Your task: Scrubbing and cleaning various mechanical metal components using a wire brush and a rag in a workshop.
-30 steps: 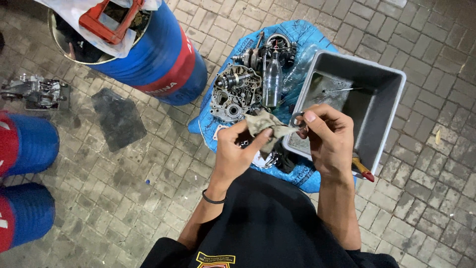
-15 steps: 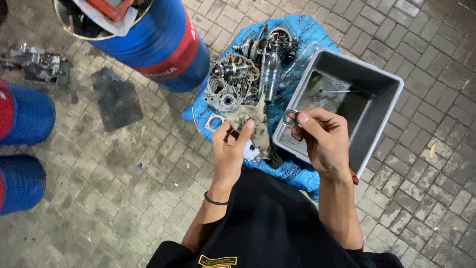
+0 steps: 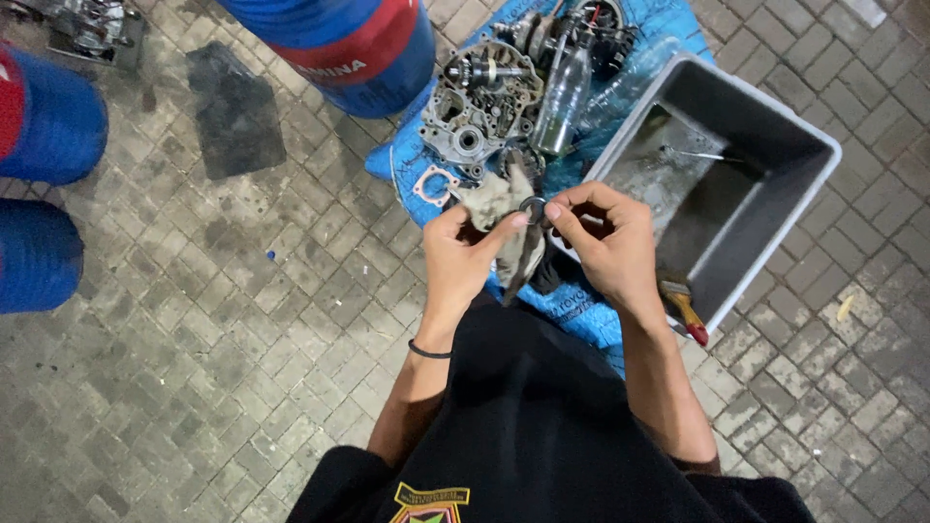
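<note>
Head view, 1 entry. Change since 0.5 s ago: the hands have come together, so wiping is in hand. Left hand [image 3: 463, 254] clamps a grimy grey cloth rag [image 3: 496, 208]; right hand [image 3: 608, 240] pinches a small dark metal ring [image 3: 533, 205] against it, above the blue plastic sheet [image 3: 407, 160]. Both wrists raised, fingers curled inward.

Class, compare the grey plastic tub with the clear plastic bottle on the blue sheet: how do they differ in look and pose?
The grey plastic tub is opaque, boxy and wide; the clear plastic bottle is see-through, round and slim. The tub stands upright with its open top facing up, while the bottle lies on its side among the metal engine parts. The tub sits at the edge of the blue sheet, the bottle nearer its middle. Both are plastic containers.
</note>
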